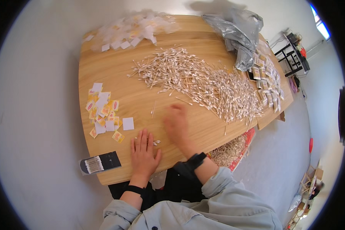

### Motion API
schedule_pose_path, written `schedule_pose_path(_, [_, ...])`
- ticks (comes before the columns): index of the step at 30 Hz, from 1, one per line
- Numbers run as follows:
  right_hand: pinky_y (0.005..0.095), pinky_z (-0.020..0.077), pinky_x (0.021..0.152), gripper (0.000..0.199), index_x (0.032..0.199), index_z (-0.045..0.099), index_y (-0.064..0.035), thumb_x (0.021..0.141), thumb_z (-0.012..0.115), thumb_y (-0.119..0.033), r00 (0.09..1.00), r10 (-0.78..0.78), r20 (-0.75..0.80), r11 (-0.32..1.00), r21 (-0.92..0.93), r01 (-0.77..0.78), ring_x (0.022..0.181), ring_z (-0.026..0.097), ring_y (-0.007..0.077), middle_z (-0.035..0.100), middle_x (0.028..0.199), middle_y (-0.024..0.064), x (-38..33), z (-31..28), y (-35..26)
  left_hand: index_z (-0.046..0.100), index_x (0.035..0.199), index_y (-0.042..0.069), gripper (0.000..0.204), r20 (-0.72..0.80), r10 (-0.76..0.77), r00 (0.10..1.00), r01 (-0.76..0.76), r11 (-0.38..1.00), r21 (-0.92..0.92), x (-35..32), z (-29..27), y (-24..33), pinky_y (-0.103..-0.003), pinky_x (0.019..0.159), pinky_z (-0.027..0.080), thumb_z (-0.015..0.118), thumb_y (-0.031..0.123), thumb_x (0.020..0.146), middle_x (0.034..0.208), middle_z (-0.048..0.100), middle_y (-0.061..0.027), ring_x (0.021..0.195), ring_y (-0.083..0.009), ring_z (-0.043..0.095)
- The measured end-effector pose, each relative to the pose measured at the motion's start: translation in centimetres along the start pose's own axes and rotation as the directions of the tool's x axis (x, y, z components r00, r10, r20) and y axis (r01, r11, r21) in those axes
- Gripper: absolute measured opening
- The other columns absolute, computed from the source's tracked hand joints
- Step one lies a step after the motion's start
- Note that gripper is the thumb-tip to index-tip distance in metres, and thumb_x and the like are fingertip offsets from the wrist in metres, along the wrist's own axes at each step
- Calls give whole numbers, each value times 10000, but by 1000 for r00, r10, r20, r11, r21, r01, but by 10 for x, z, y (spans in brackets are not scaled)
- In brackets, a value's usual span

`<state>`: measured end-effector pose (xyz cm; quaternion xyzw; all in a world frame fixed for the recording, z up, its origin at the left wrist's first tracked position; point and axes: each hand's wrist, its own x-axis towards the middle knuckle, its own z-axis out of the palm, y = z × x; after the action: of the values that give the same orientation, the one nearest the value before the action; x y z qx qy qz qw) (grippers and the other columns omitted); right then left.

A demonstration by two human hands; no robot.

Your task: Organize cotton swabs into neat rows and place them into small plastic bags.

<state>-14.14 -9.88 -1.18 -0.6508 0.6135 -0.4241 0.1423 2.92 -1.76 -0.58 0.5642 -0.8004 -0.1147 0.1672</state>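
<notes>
My left hand (143,155) lies flat near the table's front edge, fingers stretched out over a few cotton swabs (155,142) whose tips stick out beside it. To its right, my right hand (176,122) hovers over the wood, smeared by motion; its fingers look curled, but whether they hold anything does not show. A large heap of loose cotton swabs (203,82) spreads across the middle and right of the table. Between that heap and my hands lie a stray swab (153,108) and another single swab (184,101).
White and yellow cards (103,111) are scattered at the left. A dark holder with a row of swabs (94,164) overhangs the left front edge. Clear plastic bags (136,28) lie far left, a grey plastic bag (239,32) far right, beside filled packets (266,82). Below sits a red-rimmed container of swabs (230,152).
</notes>
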Motion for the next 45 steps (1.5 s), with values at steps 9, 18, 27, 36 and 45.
schedule_pose_path(9, [434,463,969,289,1147,638,-4,863,605,-47,951,-259,171,961,-50,270,1153,548,355,574,1202,184,23,13,19,436,1435,5,693,4,-1,1000,1,1000,8,0,2,0,-553,1187,182,646,313,851,1557,342,-188,1465,-352,276])
schedule_pose_path(18, [418,479,898,208,1078,672,-31,874,631,-31,984,-170,-59,920,-368,137,1012,562,353,568,1111,123,71,-62,95,426,1442,10,716,10,2,1000,-2,1000,-5,1,-2,1,-547,1187,185,654,307,831,1567,325,-183,1463,-347,280])
schedule_pose_path(27, [446,457,920,445,1172,664,-111,751,793,-170,995,-84,-62,950,-305,61,1075,536,332,552,1135,150,106,15,30,430,1444,17,706,23,-3,1000,3,1000,1,2,-3,3,-549,1185,188,651,311,841,1570,322,-186,1465,-352,279])
schedule_pose_path(36, [355,517,725,220,1004,667,-94,798,727,-46,998,30,49,994,103,-35,857,632,259,607,984,96,80,-4,41,436,1445,27,710,21,-16,1000,16,1000,1,0,-1,1,-545,1189,183,650,336,843,1570,327,-179,1469,-331,281])
schedule_pose_path(45, [272,547,702,302,1190,567,7,954,654,-161,887,363,284,627,630,-458,868,676,134,680,989,86,144,-54,54,426,1453,37,717,-6,-4,1000,4,1000,-8,-1,2,0,-550,1191,176,650,325,835,1578,315,-175,1470,-339,278])
